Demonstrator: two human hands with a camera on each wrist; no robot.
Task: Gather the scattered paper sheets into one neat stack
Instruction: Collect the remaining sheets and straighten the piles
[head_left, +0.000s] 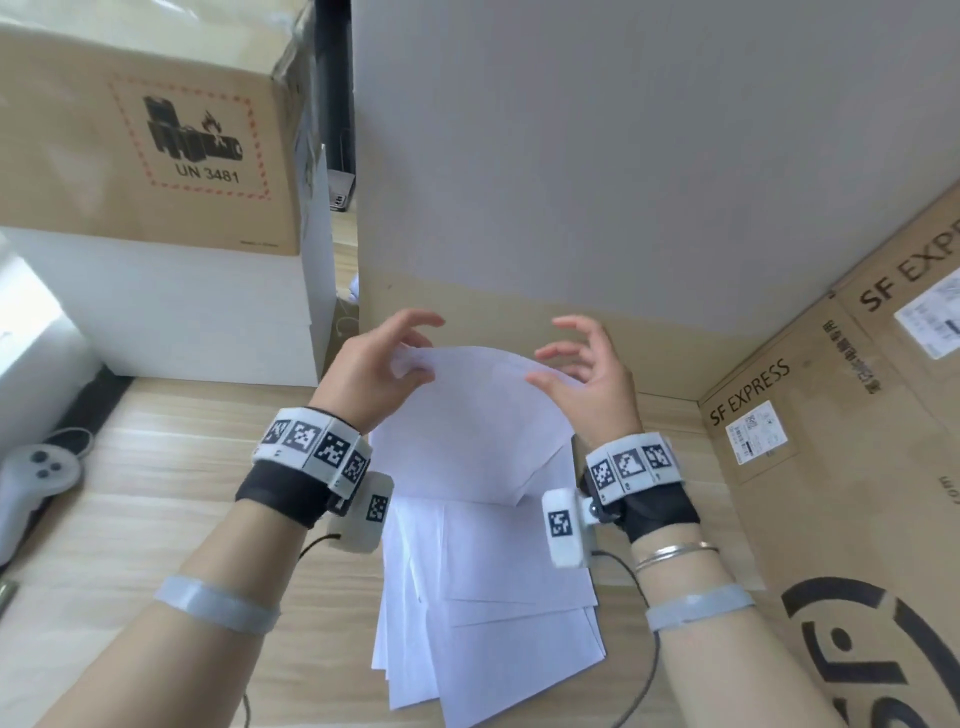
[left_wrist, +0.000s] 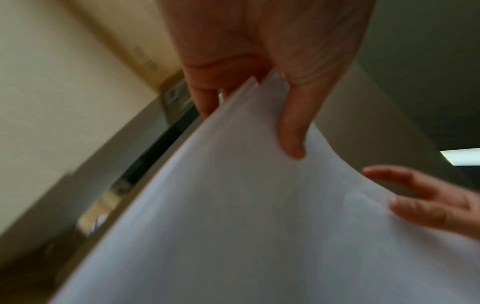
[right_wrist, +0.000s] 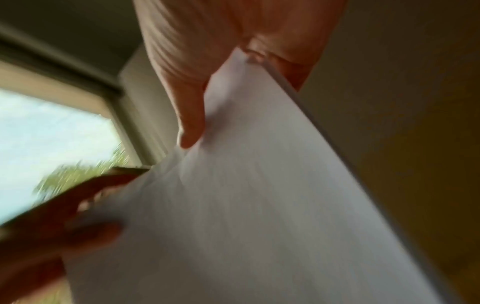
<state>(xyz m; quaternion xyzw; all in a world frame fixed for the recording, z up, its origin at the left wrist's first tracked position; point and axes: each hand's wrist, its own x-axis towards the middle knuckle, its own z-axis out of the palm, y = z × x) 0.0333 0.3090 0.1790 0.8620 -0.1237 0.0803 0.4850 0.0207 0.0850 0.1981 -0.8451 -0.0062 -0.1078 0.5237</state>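
Note:
A small bundle of white paper sheets (head_left: 470, 415) is held upright and bowed above the wooden table (head_left: 171, 499). My left hand (head_left: 400, 358) pinches its top left corner, thumb on the near face (left_wrist: 291, 131). My right hand (head_left: 563, 366) pinches the top right edge between thumb (right_wrist: 191, 123) and fingers, the other fingers spread. The same sheets fill the left wrist view (left_wrist: 259, 226) and the right wrist view (right_wrist: 259, 195). Below them, several loose white sheets (head_left: 488, 613) lie fanned and overlapping on the table between my forearms.
A tall cardboard panel (head_left: 597, 182) stands right behind the hands. SF Express cartons (head_left: 831, 467) wall off the right side. On the left, a brown carton (head_left: 156, 140) sits on a white box (head_left: 197, 312); a grey game controller (head_left: 31, 483) lies at the left edge.

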